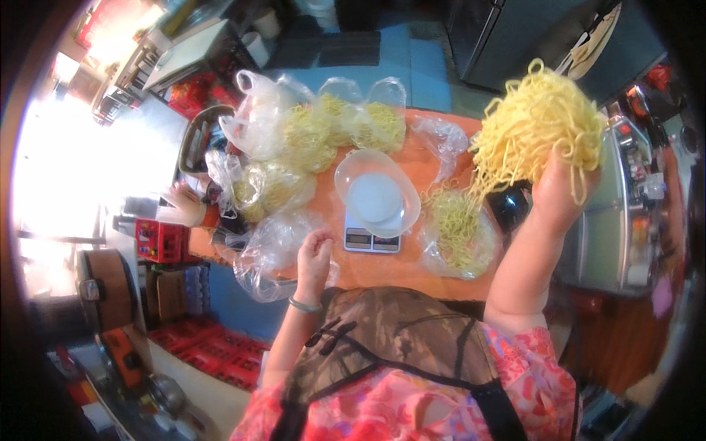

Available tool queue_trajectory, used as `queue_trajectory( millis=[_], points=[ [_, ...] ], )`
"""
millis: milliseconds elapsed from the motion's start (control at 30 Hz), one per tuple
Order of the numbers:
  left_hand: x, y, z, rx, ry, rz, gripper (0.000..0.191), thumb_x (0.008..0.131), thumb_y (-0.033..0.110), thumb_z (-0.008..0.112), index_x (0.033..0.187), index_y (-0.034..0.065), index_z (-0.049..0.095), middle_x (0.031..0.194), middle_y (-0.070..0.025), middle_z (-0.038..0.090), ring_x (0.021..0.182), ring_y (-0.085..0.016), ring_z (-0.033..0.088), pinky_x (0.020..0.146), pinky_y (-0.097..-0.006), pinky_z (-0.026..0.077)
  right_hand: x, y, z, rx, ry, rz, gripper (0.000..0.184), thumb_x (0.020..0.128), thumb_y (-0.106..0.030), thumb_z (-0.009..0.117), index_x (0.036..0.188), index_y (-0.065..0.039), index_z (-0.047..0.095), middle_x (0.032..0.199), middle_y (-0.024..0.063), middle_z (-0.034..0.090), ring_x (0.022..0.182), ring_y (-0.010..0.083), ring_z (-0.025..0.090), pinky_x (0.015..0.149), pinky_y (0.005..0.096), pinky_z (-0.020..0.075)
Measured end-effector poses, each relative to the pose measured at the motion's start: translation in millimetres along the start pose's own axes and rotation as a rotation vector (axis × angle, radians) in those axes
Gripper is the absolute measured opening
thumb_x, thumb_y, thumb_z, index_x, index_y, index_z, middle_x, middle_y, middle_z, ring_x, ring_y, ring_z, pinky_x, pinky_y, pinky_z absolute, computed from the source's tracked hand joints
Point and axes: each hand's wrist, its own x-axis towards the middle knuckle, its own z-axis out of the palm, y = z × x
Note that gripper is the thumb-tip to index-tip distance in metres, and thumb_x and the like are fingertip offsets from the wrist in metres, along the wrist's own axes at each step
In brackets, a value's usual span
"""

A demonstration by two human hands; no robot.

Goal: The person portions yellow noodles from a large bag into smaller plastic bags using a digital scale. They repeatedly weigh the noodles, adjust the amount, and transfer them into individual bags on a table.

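Observation:
High on the right, my right hand (pixel 565 171) grips a big clump of yellow noodles (pixel 543 118), its lower strands trailing toward an opened plastic bag of noodles (pixel 460 234) on the table. My left hand (pixel 316 251) hovers near the table's front edge with curled fingers; whether anything is in them I cannot tell. Between the hands stands a white digital kitchen scale (pixel 358 242). On it rests a translucent oval plastic bowl (pixel 405 206) with no noodles in it. Crumpled clear plastic bags (pixel 270 251) lie just left of my left hand.
Several plastic bags of noodles (pixel 331 124) line the back and left of the orange table (pixel 375 270). A crumpled plastic bag (pixel 444 140) lies at the back right. Red crates (pixel 209 350) stand on the floor at left, and a cabinet with glass panels (pixel 604 220) is at right.

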Motion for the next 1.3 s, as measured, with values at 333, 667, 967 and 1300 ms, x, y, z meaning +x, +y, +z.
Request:
queue_trajectory(
  millis=[333,667,967,1300],
  points=[
    [-13.9,1.4,-17.1,-0.085,0.082,0.007,0.018,0.083,-0.001,0.050,0.100,-0.0037,0.055,0.091,-0.0062,0.059,0.086,-0.012,0.055,0.079,-0.0238,0.044,-7.7,-44.0,56.6,0.063,-0.205,-0.232,0.025,0.076,-0.011,0.062,0.098,-0.001,0.055,0.088,0.0114,0.061,0.079,0.0219,0.062,0.065,0.0320,0.0517],
    [-25.2,-2.0,-34.7,-0.129,0.155,-0.066,0.017,0.085,0.000,0.048,0.100,-0.0036,0.054,0.092,-0.0065,0.057,0.086,-0.012,0.054,0.079,-0.0232,0.044,-174.4,53.7,153.4,0.303,-1.007,0.146,0.042,0.064,-0.001,0.060,0.106,-0.004,0.054,0.100,0.0193,0.056,0.095,0.0338,0.054,0.081,0.0403,0.0445],
    [-25.5,-13.6,-41.6,-0.155,0.181,-0.066,0.017,0.084,0.000,0.048,0.100,-0.0025,0.054,0.092,-0.0056,0.057,0.085,-0.011,0.054,0.079,-0.0223,0.043,-180.6,62.1,152.7,-0.234,-1.501,-0.219,0.045,0.070,-0.009,0.059,0.115,-0.004,0.053,0.113,0.0203,0.053,0.107,0.0312,0.051,0.090,0.0398,0.0417],
    [-20.5,0.1,-45.4,-0.097,0.217,-0.084,0.017,0.084,0.002,0.049,0.099,-0.0030,0.055,0.087,-0.0054,0.058,0.081,-0.012,0.054,0.073,-0.0233,0.045,-125.5,71.8,114.4,-0.055,-1.256,0.056,0.033,0.073,-0.016,0.063,0.101,-0.001,0.059,0.095,0.0180,0.060,0.085,0.0281,0.061,0.074,0.0361,0.0473]
  ],
)
